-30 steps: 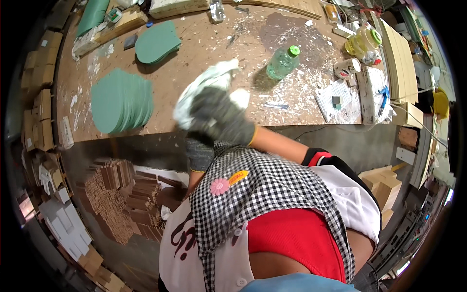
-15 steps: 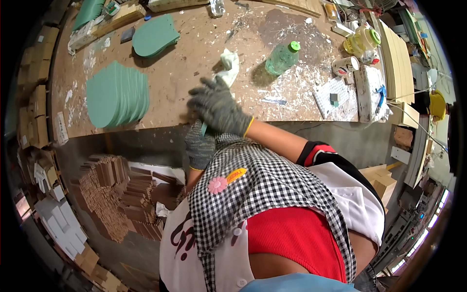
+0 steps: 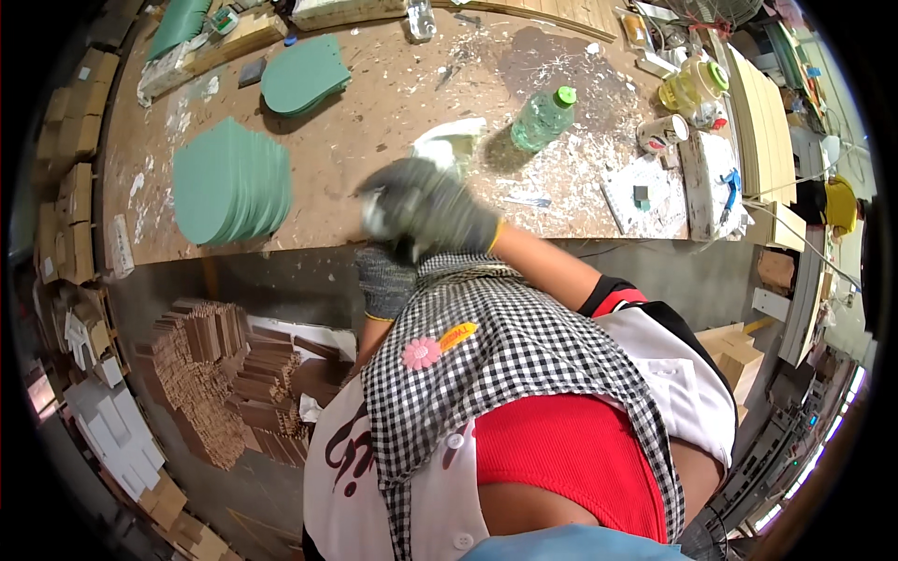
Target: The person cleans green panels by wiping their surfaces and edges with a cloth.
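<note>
Rag (image 3: 451, 147), white and crumpled, lying on workbench (image 3: 374, 122) at 12 o'clock of right hand (image 3: 426, 210); gloved fingers hovering spread, gripping nothing (motion-blurred). Left hand (image 3: 385, 280) resting below bench edge, grip unclear. Advisable: pinching rag firmly, avoiding bottle (image 3: 543, 117) at 2 o'clock

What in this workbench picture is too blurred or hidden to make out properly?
- Right hand, head view: motion blur smears the gloved fingers, so its grip cannot be told.
- White cloth: partly behind that hand; whether they touch is unclear.
- Left hand: tucked under the table edge and checked scarf; its fingers are hidden.
</note>
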Demonstrator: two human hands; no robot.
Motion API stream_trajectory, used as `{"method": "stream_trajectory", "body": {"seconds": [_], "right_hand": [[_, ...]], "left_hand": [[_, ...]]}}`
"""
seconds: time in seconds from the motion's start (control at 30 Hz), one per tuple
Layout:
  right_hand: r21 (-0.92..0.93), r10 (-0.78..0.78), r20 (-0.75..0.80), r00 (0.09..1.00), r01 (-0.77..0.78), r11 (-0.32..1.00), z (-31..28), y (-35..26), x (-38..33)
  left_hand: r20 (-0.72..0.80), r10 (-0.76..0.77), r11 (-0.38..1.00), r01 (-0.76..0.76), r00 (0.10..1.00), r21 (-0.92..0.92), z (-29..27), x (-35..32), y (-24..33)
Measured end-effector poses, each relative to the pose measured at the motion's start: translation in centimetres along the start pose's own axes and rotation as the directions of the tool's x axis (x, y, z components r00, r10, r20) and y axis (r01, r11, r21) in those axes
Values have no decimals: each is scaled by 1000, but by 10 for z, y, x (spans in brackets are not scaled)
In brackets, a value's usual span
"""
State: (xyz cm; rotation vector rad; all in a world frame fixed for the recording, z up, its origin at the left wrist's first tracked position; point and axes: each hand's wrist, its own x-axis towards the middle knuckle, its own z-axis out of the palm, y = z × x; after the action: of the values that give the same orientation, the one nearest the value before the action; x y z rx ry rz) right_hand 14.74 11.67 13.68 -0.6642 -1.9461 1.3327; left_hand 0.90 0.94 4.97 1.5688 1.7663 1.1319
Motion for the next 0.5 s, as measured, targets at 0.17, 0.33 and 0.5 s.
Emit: {"method": "stream_trajectory", "body": {"seconds": [0.17, 0.33, 0.5], "right_hand": [[-724, 13, 60, 998, 35, 689, 6, 50, 7], [-755, 92, -107, 990, -141, 640, 17, 56, -2], [-681, 72, 93, 993, 11, 732, 30, 39, 2]], "left_hand": [[19, -138, 980, 134, 990, 145, -10, 5, 15], [35, -45, 993, 41, 998, 110, -15, 1, 11], [197, -101, 981, 64, 975, 185, -28, -6, 17]]}}
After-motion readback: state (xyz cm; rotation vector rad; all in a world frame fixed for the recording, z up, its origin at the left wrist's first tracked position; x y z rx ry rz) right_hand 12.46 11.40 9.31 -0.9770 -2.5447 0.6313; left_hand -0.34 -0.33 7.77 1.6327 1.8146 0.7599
